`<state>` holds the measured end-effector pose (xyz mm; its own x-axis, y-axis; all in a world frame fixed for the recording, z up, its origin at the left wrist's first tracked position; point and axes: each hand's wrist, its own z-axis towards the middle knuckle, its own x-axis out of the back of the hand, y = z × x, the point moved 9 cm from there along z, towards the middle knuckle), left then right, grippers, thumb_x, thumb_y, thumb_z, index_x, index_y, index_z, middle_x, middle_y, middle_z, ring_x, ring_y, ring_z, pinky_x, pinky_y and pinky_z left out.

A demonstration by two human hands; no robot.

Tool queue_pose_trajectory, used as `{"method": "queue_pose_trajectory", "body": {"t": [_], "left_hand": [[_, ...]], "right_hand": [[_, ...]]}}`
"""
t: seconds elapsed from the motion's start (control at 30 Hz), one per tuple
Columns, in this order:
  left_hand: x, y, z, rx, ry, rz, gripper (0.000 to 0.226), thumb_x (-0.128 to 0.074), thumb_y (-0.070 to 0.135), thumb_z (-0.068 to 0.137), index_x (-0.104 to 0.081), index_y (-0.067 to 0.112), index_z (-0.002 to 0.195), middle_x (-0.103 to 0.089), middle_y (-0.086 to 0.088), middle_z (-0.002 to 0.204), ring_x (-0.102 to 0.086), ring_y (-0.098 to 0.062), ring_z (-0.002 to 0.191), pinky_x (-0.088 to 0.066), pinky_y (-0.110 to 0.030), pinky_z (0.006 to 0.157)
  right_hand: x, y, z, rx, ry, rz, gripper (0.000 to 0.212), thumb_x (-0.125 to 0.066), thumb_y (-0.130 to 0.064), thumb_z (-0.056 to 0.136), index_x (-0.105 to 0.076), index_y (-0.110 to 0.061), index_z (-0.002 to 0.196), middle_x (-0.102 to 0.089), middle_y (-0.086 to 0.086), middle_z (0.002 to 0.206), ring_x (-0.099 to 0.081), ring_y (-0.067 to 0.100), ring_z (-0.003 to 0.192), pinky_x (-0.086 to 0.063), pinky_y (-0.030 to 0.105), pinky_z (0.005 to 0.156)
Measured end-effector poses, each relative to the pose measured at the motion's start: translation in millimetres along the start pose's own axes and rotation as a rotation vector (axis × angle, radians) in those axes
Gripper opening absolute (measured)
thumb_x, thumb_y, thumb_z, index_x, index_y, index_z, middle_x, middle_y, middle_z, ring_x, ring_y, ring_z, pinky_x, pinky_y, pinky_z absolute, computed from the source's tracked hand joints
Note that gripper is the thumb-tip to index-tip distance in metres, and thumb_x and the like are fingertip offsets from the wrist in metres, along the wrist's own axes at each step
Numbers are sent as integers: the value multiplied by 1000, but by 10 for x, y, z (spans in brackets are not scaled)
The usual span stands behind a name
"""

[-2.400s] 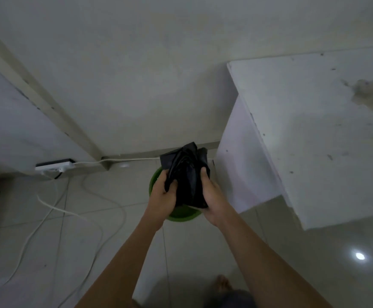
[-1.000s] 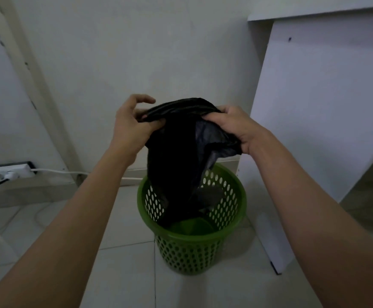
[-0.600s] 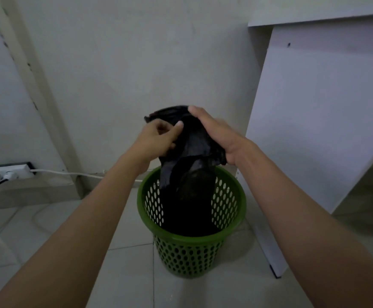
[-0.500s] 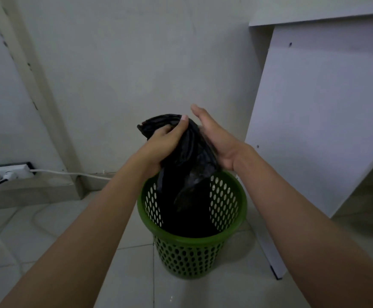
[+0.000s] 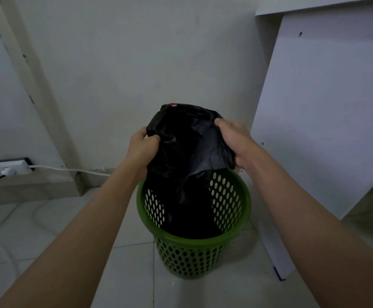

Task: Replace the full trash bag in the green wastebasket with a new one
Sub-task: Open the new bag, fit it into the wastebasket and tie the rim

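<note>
While the green wastebasket [image 5: 194,221] stands on the floor holding the lower half of the black bag [image 5: 187,150], left hand [image 5: 142,147] and right hand [image 5: 234,141] pinch its bunched mouth above, which could slip inside unopened.

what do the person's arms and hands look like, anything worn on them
Both arms are bare from where they enter the frame: no sleeves, watch, bracelets or gloves show. The left hand and right hand are bare too, with no rings visible. The fingernails that show look short and unpainted, though the dim light makes fine detail hard to tell.
</note>
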<state>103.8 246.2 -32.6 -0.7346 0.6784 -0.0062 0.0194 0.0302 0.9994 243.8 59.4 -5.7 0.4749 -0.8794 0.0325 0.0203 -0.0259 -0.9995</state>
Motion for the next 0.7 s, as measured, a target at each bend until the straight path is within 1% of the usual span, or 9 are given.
{"method": "queue_pose_trajectory", "body": {"t": [0.07, 0.13, 0.23, 0.3, 0.37, 0.47, 0.53, 0.6, 0.7], "left_hand": [[103, 26, 35, -56, 39, 119, 23, -47, 7, 95, -62, 15, 112, -70, -12, 97, -70, -31, 85, -61, -40, 69], [204, 93, 65, -141, 97, 315, 23, -47, 13, 92, -57, 19, 111, -68, -12, 97, -67, -36, 89, -59, -53, 80], [354, 295, 22, -256, 311, 669, 37, -48, 14, 85, -51, 27, 119, -64, -8, 109, -59, -37, 104, -47, -53, 95], [291, 468, -57, -352, 361, 854, 46, -52, 6, 81, -50, 31, 120, -58, -7, 116, -51, -36, 112, -36, -49, 95], [116, 536, -78, -449, 278, 1009, 50, -56, 2, 78, -53, 32, 118, -57, -6, 114, -49, -36, 112, -34, -47, 89], [2, 469, -41, -515, 175, 973, 37, -61, 3, 82, -63, 28, 110, -58, -7, 107, -55, -36, 99, -42, -40, 75], [22, 438, -67, -519, 214, 837, 26, -59, 6, 88, -65, 22, 107, -56, -8, 106, -56, -30, 91, -38, -34, 70], [30, 407, -95, -499, 244, 689, 15, -58, 15, 95, -59, 15, 111, -53, -10, 109, -52, -24, 92, -33, -27, 74], [-85, 348, -108, -398, 188, 571, 26, -52, 36, 101, -53, 10, 101, -61, -15, 107, -57, -30, 98, -39, -32, 74]], "right_hand": [[85, -30, 9, 19, -1, -75, 12, -59, -23, 91, -57, -15, 82, -58, 8, 81, -57, 21, 74, -49, 32, 65], [173, -66, 25, 36, 10, -116, 23, -62, -20, 86, -50, -15, 66, -52, 2, 68, -52, 17, 66, -41, 25, 59], [247, -95, 21, 18, -17, -107, 29, -66, -12, 86, -51, -18, 62, -56, 1, 61, -56, 13, 55, -46, 18, 52], [221, -63, 21, -23, -92, -157, 19, -71, -16, 85, -56, -17, 73, -64, 4, 71, -63, 14, 65, -54, 23, 63], [110, 31, -1, -82, -246, -246, 21, -77, -29, 84, -63, -16, 93, -72, 8, 90, -69, 21, 85, -58, 37, 84], [-66, 190, -112, -149, -428, -388, 37, -73, -39, 90, -68, -9, 112, -76, 12, 106, -73, 26, 99, -59, 43, 90], [-116, 204, -121, -121, -440, -409, 34, -71, -40, 91, -74, -8, 102, -77, 12, 99, -74, 26, 91, -60, 40, 86], [-90, 168, -62, -73, -376, -375, 25, -68, -34, 94, -76, -11, 91, -76, 13, 92, -71, 27, 82, -58, 40, 85], [-4, 130, 23, -41, -281, -296, 26, -66, -27, 96, -65, -16, 72, -68, 9, 74, -62, 21, 66, -52, 34, 69]]}}
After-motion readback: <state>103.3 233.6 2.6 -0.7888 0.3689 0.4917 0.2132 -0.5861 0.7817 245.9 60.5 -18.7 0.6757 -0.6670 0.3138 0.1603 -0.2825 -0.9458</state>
